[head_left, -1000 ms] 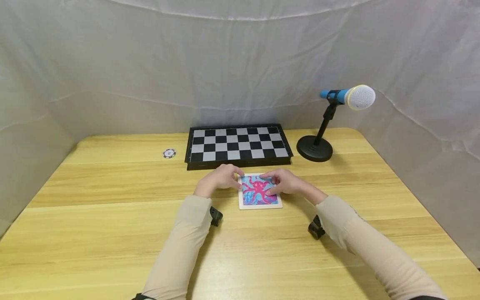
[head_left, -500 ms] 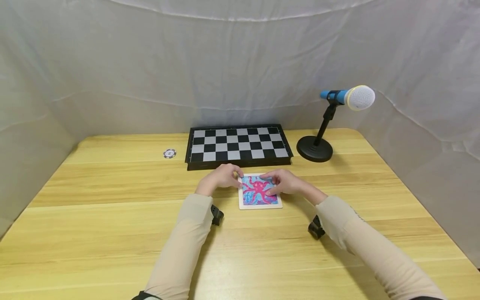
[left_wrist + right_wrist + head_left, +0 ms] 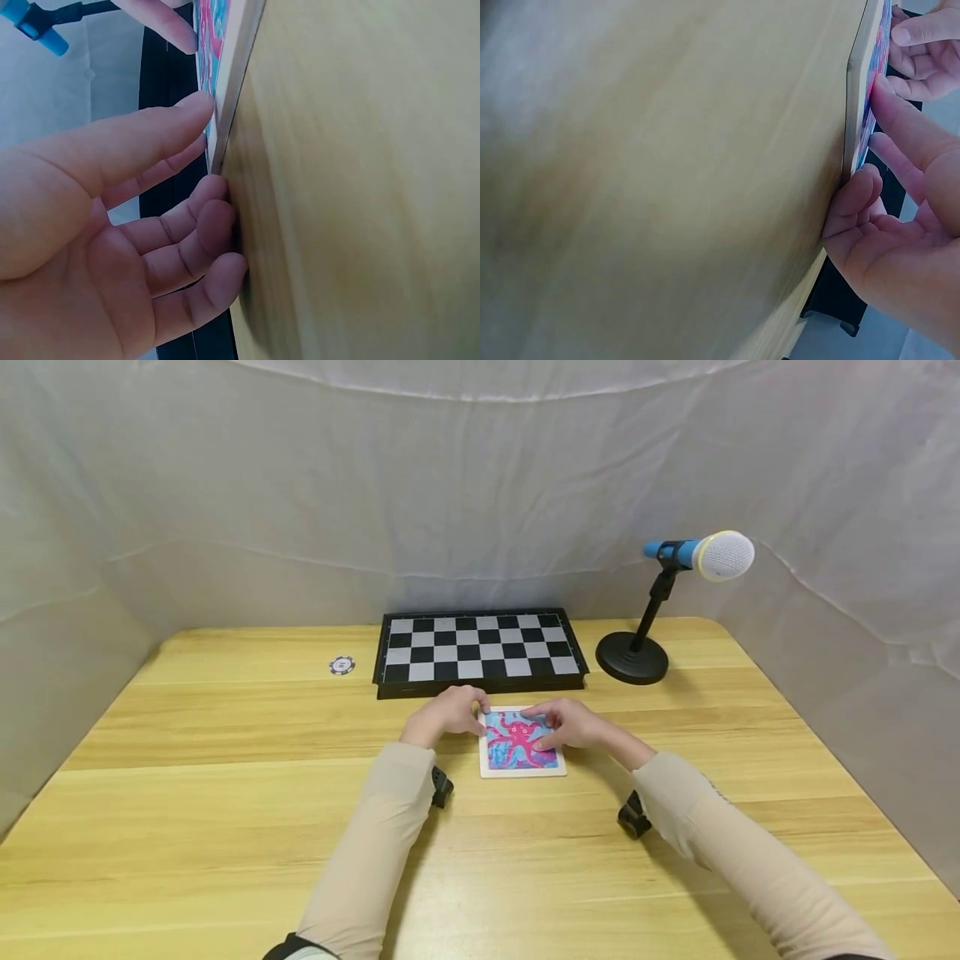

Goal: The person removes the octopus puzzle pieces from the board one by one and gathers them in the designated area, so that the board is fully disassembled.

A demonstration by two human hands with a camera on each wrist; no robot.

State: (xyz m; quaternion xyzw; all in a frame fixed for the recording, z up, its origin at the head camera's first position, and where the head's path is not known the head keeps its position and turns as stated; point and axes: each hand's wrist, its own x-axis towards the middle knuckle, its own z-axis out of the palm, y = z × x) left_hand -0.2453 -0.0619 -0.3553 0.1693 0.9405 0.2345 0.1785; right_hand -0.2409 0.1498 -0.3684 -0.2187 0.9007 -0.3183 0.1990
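Observation:
A square board (image 3: pixel 513 749) with a pale border and a pink octopus picture on blue lies flat on the table in the head view. My left hand (image 3: pixel 452 710) holds its far left corner, thumb on the left edge; in the left wrist view the other fingers (image 3: pixel 217 225) curl down beside the corner by the tabletop. On the right side, my right hand (image 3: pixel 576 724) has thumb and index finger on the picture. Its remaining fingers (image 3: pixel 855 191) bend against the side of the board in the right wrist view. The board's underside is hidden.
Behind the board lies a black-framed checkered board (image 3: pixel 480 650). A blue and white microphone (image 3: pixel 697 556) on a black stand (image 3: pixel 632 658) is at the back right. A poker chip (image 3: pixel 342 665) lies at the back left. White cloth (image 3: pixel 300 485) surrounds the table.
My left wrist has shifted slightly right and forward, its fingers staying at the board's corner. The right hand and the octopus board look still. The head view has drifted very slightly.

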